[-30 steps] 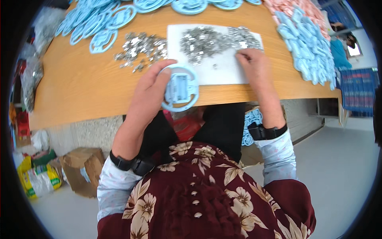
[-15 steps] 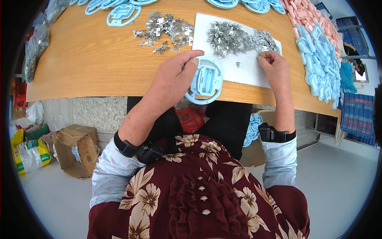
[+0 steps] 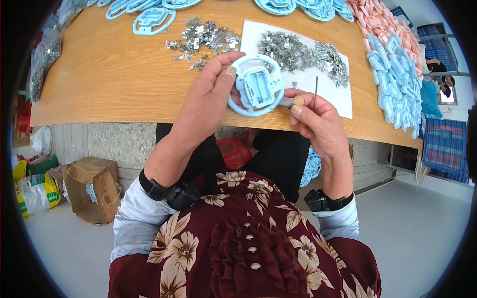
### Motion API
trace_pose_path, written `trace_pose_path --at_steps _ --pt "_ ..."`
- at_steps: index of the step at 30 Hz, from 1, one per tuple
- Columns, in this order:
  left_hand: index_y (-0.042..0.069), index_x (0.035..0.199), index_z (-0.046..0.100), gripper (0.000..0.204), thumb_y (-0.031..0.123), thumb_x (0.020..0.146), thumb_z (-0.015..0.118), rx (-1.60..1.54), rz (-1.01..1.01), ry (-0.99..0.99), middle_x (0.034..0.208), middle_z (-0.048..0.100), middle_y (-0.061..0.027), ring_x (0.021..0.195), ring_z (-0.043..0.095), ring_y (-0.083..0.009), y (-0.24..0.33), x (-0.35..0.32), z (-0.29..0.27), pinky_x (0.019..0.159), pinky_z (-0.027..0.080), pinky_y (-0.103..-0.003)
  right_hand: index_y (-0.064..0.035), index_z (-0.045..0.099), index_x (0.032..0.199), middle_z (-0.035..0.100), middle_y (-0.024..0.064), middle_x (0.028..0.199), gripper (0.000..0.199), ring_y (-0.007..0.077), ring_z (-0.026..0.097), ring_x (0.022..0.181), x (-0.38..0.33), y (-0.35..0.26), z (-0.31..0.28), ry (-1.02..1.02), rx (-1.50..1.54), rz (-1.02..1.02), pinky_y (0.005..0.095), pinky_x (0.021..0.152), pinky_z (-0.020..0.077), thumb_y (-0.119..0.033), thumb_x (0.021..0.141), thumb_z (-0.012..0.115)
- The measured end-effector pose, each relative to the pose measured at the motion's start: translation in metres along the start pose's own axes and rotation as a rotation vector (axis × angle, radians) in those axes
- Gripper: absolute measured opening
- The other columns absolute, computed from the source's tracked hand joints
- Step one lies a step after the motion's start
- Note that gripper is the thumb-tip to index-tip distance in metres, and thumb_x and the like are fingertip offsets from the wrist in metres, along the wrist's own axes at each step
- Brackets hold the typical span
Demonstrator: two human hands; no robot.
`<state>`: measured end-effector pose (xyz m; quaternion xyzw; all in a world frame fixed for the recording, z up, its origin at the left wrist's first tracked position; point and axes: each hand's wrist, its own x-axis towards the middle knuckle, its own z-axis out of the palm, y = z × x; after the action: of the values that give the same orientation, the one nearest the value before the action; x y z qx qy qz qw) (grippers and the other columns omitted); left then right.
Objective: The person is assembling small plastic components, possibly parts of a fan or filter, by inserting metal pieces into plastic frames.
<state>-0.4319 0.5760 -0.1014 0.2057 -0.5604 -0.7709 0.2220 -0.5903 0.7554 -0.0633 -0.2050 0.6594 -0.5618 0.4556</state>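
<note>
The left hand (image 3: 206,94) grips the rim of a light blue plastic wheel (image 3: 258,87) at its nine o'clock, thumb on the upper face and fingers curled round it; the wheel sits over the near edge of the wooden table (image 3: 114,74), its open rectangular recess facing up, and whether it touches the wood I cannot tell. Taking that wheel as the clock's centre, with twelve at the table's far side, the right hand (image 3: 323,119) is at four o'clock, close beside the rim. Its thumb and forefinger are pinched together on a small dark piece (image 3: 291,105), too small to make out, while a thin dark rod (image 3: 316,90) stands up from the same hand. A white sheet (image 3: 333,102) lies toward two o'clock, bearing one heap of small metal clips (image 3: 285,49) at one and another between two and three. More loose metal pieces (image 3: 206,37) lie on the bare wood between ten and eleven. Further blue wheels (image 3: 154,20) lie at ten, light blue parts (image 3: 395,84) are piled at three, and pink parts (image 3: 385,22) at two.
</note>
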Motion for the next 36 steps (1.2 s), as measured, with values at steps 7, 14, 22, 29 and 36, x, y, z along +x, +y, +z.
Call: trace_pose_path --at_steps 7,14,22,29,36 --pt "0.004 0.139 0.041 0.035 0.017 0.106 0.041 -0.211 -0.078 0.008 0.120 0.056 -0.0065 0.103 0.060 -0.0130 0.003 -0.007 0.003 0.090 0.055 -0.034 -0.0027 0.067 0.101 0.059 0.0004 0.074 0.018 0.0036 0.039 0.055 0.005 0.008 0.011 -0.033 0.105 0.015 0.0187 0.047 0.0277 -0.016 0.090 0.069" --pt "0.002 0.136 0.045 0.038 0.014 0.101 0.053 -0.040 -0.023 -0.090 0.118 0.060 -0.0083 0.105 0.060 -0.0126 0.013 -0.001 -0.001 0.086 0.053 -0.029 -0.0041 0.067 0.093 0.056 -0.0024 0.070 0.016 0.0031 0.039 0.054 0.016 -0.006 -0.014 -0.172 -0.014 0.031 0.0192 0.047 0.0279 -0.018 0.088 0.071" --pt "-0.002 0.136 0.046 0.055 0.014 0.088 0.070 0.290 -0.240 -0.433 0.100 0.065 -0.0059 0.092 0.063 -0.0106 0.035 0.025 -0.002 0.075 0.053 -0.026 0.0007 0.069 0.103 0.067 0.0019 0.094 0.026 0.0103 0.059 0.091 0.011 -0.056 -0.006 -0.174 -0.397 -0.102 0.0284 0.086 0.0469 -0.019 0.086 0.073" --pt "-0.007 0.135 0.044 0.056 0.012 0.089 0.069 0.056 -0.155 -0.119 0.107 0.065 -0.0119 0.088 0.066 -0.0139 -0.001 0.013 0.016 0.066 0.059 -0.026 0.0010 0.067 0.100 0.067 0.0041 0.092 0.021 0.0099 0.059 0.085 0.021 -0.021 -0.001 0.092 -0.428 -0.254 0.0271 0.078 0.0484 -0.016 0.087 0.072" --pt "-0.009 0.137 0.043 0.055 0.011 0.091 0.068 0.082 -0.157 -0.226 0.113 0.064 -0.0122 0.090 0.066 -0.0147 -0.001 0.014 0.015 0.068 0.060 -0.026 0.0015 0.067 0.095 0.067 0.0059 0.085 0.019 0.0115 0.059 0.077 0.028 -0.002 0.013 0.191 -0.444 -0.306 0.0283 0.073 0.0491 -0.015 0.087 0.072"
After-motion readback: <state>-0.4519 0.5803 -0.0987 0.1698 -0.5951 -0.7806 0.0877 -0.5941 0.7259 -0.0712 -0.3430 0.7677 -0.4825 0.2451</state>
